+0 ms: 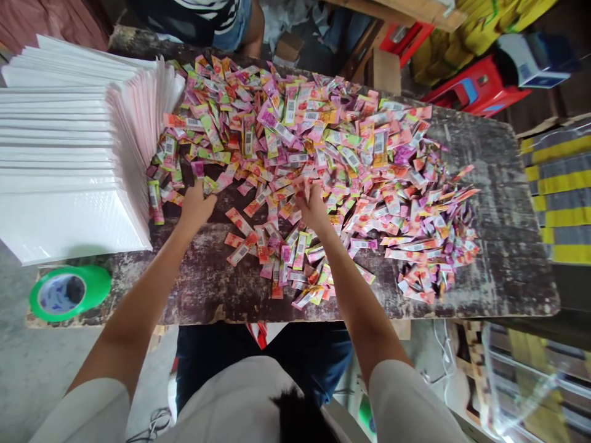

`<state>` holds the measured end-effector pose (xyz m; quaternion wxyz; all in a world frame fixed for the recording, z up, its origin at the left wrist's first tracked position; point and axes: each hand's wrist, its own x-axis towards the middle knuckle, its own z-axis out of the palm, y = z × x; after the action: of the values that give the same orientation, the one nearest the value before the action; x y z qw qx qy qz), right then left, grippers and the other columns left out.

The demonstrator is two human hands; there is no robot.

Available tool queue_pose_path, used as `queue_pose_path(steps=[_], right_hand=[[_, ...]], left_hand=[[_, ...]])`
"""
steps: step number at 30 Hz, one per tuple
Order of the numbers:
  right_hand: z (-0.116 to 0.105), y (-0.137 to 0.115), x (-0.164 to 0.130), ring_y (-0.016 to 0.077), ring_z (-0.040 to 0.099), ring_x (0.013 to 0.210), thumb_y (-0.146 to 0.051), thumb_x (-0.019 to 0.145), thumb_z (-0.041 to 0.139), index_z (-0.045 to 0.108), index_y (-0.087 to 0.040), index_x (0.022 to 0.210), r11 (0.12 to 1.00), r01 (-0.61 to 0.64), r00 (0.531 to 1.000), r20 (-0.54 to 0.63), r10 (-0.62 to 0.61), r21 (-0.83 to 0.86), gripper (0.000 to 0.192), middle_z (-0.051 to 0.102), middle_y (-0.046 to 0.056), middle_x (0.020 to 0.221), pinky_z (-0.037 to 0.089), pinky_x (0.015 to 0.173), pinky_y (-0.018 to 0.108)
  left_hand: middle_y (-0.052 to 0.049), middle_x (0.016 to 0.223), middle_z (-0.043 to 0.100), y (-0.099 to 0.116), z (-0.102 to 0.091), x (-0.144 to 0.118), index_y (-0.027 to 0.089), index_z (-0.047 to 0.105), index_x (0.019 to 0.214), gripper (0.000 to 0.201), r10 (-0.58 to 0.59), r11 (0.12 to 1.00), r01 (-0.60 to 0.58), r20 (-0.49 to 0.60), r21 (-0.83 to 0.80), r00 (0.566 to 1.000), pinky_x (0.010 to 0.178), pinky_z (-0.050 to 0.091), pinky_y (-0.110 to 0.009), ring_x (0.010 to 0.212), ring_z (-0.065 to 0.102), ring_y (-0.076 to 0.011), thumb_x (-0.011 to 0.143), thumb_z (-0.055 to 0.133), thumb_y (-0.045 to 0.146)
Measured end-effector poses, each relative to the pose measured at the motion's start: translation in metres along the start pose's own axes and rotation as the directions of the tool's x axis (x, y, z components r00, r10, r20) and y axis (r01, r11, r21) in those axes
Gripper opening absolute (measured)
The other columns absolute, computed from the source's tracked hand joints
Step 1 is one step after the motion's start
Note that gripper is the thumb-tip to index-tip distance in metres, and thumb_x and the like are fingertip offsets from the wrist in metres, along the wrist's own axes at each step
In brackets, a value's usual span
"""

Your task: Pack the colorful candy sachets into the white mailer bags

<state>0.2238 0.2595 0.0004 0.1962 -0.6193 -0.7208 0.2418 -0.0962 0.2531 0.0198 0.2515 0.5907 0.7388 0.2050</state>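
Note:
A wide heap of small stick-shaped sachets [300, 117] in pink, green, orange and purple covers much of the worn table. At the heap's left side, my left hand [197, 204] is closed on a purple sachet [198, 168] that sticks up past the fingers. A green-and-yellow sachet lies close to that hand's fingertips. My right hand [314, 208] reaches into the middle of the heap, its fingers bent together around a pink sachet [302, 183]. Loose sachets [300, 251] lie on the table on the near side, just left of my right forearm.
A tall stack of white padded envelopes [60, 154] stands at the left, beside a green tape roll [69, 293]. The dark wooden table [512, 246] ends close to my body. Across it is another person [221, 24]. Red plastic stools [480, 89] stand beyond the far right.

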Motion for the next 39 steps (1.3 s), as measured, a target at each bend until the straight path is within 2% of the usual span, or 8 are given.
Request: queue_pose_path(steps=[6, 10, 14, 18, 24, 31, 36, 39], right_hand=[[0.008, -0.019, 0.044, 0.0324, 0.062, 0.103, -0.019, 0.084, 0.055, 0.053, -0.016, 0.132, 0.912, 0.080, 0.985, 0.170, -0.012, -0.403, 0.048, 0.065, 0.018, 0.115, 0.048, 0.087, 0.040], [0.013, -0.021, 0.032, 0.0315, 0.059, 0.107, -0.016, 0.081, 0.057, 0.061, -0.016, 0.124, 0.876, 0.128, 0.977, 0.209, -0.032, -0.464, 0.044, 0.065, 0.017, 0.114, 0.046, 0.092, 0.040], [0.001, 0.001, 0.008, 0.0320, 0.053, 0.117, -0.025, 0.089, 0.051, 0.060, -0.015, 0.118, 0.956, 0.113, 0.994, 0.043, -0.105, -0.272, 0.033, 0.058, 0.019, 0.121, 0.045, 0.097, 0.044], [-0.016, 0.014, 0.015, 0.0297, 0.058, 0.108, -0.039, 0.099, 0.037, 0.045, -0.019, 0.135, 0.998, 0.007, 0.995, -0.096, -0.012, -0.058, 0.041, 0.059, 0.015, 0.118, 0.047, 0.093, 0.046], [-0.019, -0.002, 0.063, 0.0373, 0.060, 0.105, -0.030, 0.088, 0.056, 0.051, -0.013, 0.134, 0.939, 0.130, 0.988, 0.117, -0.097, -0.318, 0.049, 0.065, 0.019, 0.115, 0.048, 0.087, 0.045], [0.003, -0.016, 0.075, 0.0339, 0.062, 0.104, -0.011, 0.085, 0.048, 0.057, -0.015, 0.132, 0.816, 0.188, 0.961, 0.276, -0.036, -0.546, 0.048, 0.064, 0.021, 0.121, 0.047, 0.088, 0.043], [0.002, -0.004, 0.063, 0.0346, 0.059, 0.110, -0.029, 0.090, 0.055, 0.061, -0.014, 0.123, 0.910, 0.131, 0.988, 0.132, -0.085, -0.393, 0.038, 0.061, 0.021, 0.123, 0.048, 0.092, 0.047], [-0.017, 0.013, 0.053, 0.0304, 0.058, 0.110, -0.044, 0.095, 0.049, 0.060, -0.016, 0.121, 0.982, 0.109, 0.989, -0.085, -0.123, -0.155, 0.040, 0.062, 0.017, 0.117, 0.049, 0.094, 0.047]], left_hand=[[-0.015, 0.111, 0.071, 0.070, 0.058, 0.011, 0.015, 0.064, 0.117, 0.045, 0.043, 0.989, -0.067, 0.174, 0.130, 0.984, 0.088, 0.052, -0.039, 0.106, 0.067, -0.0319, 0.080, 0.068, 0.039], [-0.018, 0.108, 0.071, 0.079, 0.082, 0.006, 0.015, 0.069, 0.107, 0.031, 0.063, 0.962, -0.117, 0.213, 0.248, 0.975, 0.090, 0.050, -0.041, 0.109, 0.066, -0.0344, 0.086, 0.060, 0.035], [-0.015, 0.111, 0.069, 0.042, 0.060, -0.008, 0.017, 0.070, 0.097, 0.021, 0.161, 0.969, -0.176, 0.097, 0.172, 0.982, 0.092, 0.049, -0.039, 0.109, 0.064, -0.0321, 0.082, 0.061, 0.028], [-0.008, 0.094, 0.070, 0.003, 0.028, -0.016, 0.020, 0.066, 0.094, 0.017, 0.020, 0.994, -0.018, -0.018, 0.104, 1.000, 0.083, 0.051, -0.036, 0.097, 0.066, -0.0293, 0.079, 0.061, 0.026], [-0.003, 0.085, 0.066, -0.002, 0.005, -0.023, 0.021, 0.055, 0.114, 0.033, 0.126, 0.992, -0.127, 0.053, 0.013, 0.991, 0.076, 0.050, -0.030, 0.082, 0.066, -0.0216, 0.081, 0.057, 0.022], [-0.009, 0.108, 0.071, 0.009, 0.026, -0.016, 0.025, 0.054, 0.133, 0.062, 0.274, 0.817, -0.524, 0.637, 0.241, 0.721, 0.081, 0.049, -0.032, 0.100, 0.068, -0.0280, 0.074, 0.058, 0.007], [-0.015, 0.114, 0.067, 0.010, 0.034, -0.022, 0.021, 0.069, 0.104, 0.040, 0.454, 0.644, -0.707, 0.598, 0.293, 0.661, 0.102, 0.041, -0.043, 0.118, 0.059, -0.0317, 0.071, 0.058, 0.002], [-0.016, 0.116, 0.065, 0.008, 0.028, -0.031, 0.019, 0.067, 0.100, 0.037, 0.506, 0.687, -0.690, 0.532, 0.228, 0.679, 0.104, 0.040, -0.045, 0.121, 0.056, -0.0323, 0.068, 0.060, 0.002]])
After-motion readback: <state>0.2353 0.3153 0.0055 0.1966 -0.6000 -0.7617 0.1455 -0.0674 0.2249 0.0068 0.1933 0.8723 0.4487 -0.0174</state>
